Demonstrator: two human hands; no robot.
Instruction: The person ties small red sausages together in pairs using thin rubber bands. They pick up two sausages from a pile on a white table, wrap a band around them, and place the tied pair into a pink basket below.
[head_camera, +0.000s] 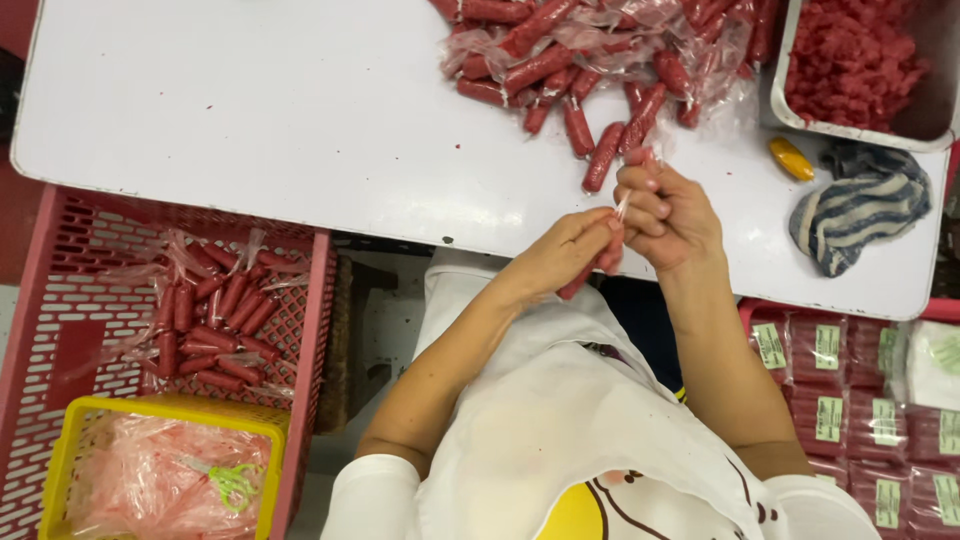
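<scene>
Head view, hands: the left hand (570, 252) pinched a red sausage (583, 277) just past the table's near edge; the right hand (668, 212) was closed on the clear wrapper end (623, 205) above it.
Table: a white table (280, 110) carried a heap of wrapped sausages (590, 60) at the far side.
Tray: a metal tray (782, 70) of red minced filling stood at the right corner.
Cloth: a striped cloth (860, 205) lay beside a small yellow object (791, 158).
Left side: a pink crate (60, 300) held sausages and a yellow basket (160, 410).
Right side: labelled packs (850, 390) were stacked below the table.
</scene>
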